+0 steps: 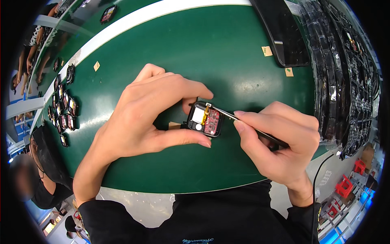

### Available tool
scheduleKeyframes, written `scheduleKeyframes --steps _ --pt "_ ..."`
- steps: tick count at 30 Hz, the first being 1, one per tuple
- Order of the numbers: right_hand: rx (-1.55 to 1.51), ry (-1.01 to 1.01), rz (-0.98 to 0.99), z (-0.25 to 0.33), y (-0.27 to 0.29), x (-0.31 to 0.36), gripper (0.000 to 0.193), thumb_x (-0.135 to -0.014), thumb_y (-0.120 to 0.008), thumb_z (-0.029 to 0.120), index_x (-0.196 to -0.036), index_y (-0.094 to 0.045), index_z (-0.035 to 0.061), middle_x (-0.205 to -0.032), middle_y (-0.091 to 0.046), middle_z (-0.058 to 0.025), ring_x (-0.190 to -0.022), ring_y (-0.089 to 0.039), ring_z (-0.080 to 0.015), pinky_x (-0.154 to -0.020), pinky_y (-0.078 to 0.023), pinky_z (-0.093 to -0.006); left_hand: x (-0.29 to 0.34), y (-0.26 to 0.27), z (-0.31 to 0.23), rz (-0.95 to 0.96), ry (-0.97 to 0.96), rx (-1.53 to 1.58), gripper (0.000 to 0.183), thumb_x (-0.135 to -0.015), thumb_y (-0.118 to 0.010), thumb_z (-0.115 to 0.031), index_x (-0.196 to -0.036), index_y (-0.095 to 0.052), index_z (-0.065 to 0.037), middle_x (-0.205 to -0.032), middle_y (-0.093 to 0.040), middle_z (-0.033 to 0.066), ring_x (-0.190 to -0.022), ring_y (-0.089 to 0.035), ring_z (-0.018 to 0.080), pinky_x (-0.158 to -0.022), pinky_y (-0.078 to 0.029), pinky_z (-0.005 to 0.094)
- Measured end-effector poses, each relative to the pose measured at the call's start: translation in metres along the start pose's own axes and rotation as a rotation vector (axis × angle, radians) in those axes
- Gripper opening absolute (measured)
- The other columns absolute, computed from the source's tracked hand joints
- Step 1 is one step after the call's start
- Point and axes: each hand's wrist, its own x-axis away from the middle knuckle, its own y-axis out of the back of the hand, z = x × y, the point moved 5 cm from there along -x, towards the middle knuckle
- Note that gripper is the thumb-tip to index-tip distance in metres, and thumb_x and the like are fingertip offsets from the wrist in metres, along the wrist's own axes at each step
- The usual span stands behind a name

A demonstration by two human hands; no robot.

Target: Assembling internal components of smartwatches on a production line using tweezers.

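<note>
A small black smartwatch case (218, 129) lies open-side up on the green mat. It shows a red circuit board (212, 123), a silver-white battery cell and a yellow flex strip. My left hand (140, 116) steadies it, thumb along the near edge and bent fingers at the far edge. My right hand (280, 140) pinches metal tweezers (226, 114) with a dark rear part. Their tip reaches the top of the yellow strip, by a small white connector at the case's far edge. Whether the tip grips the strip I cannot tell.
Several similar opened cases (67, 107) cluster at the left, and another (108, 14) lies far left. A black phone-like slab (284, 36) rests at the far right. Beside it, black plastic trays (325, 77) are stacked. A person (44, 179) sits at left; a cable (315, 191) hangs right.
</note>
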Motion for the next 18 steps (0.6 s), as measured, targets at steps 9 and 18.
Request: scheduleKeyframes --steps 9,18 --pt "0.126 0.185 -0.069 0.0 -0.007 0.004 0.03 -0.076 -0.088 -0.01 -0.105 -0.086 -0.0029 -0.077 -0.07 -0.0055 -0.055 -0.06 -0.0104 -0.048 -0.041 -0.026 0.001 -0.003 0.003 -0.03 -0.052 -0.023 0.066 -0.063 -0.102 -0.047 -0.11 -0.082 -0.006 -0.085 -0.072 -0.0002 -0.07 -0.06 0.0157 -0.076 -0.041 0.0324" --pt "0.018 0.077 0.023 -0.001 -0.006 0.001 0.025 -0.079 -0.084 -0.013 -0.102 -0.086 -0.0042 -0.073 -0.071 -0.0062 -0.056 -0.06 -0.0094 -0.049 -0.039 -0.0247 -0.001 0.003 0.013 0.068 -0.046 0.066 0.069 -0.064 -0.098 -0.055 -0.109 -0.083 -0.005 -0.091 -0.078 0.0014 -0.071 -0.061 0.0144 -0.075 -0.039 0.031"
